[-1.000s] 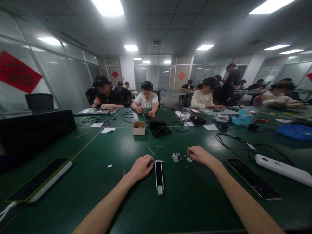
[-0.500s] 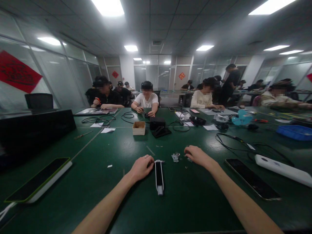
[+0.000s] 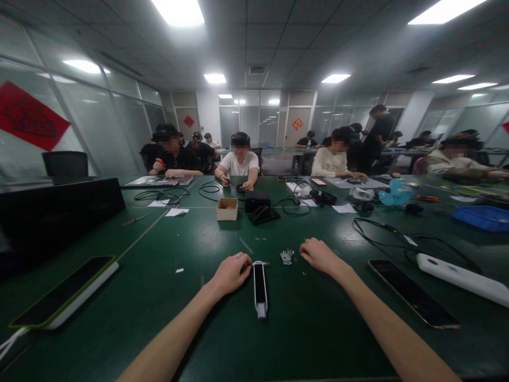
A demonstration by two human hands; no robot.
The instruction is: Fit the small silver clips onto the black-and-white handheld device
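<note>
The left hand (image 3: 233, 273) lies curled on the green table (image 3: 151, 265), fingers touching the top of a thin black and white stick (image 3: 260, 286). Right of it sits a small metal piece (image 3: 286, 257), then the right hand (image 3: 318, 253), curled too. I cannot tell if either hand holds anything.

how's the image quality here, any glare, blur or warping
Head view: heavy fisheye bows the ceiling lights and the table edges; lamp glare sheens the green table beyond the right hand; the left hand and slim device beside it look sharp; distant people are soft.
</note>
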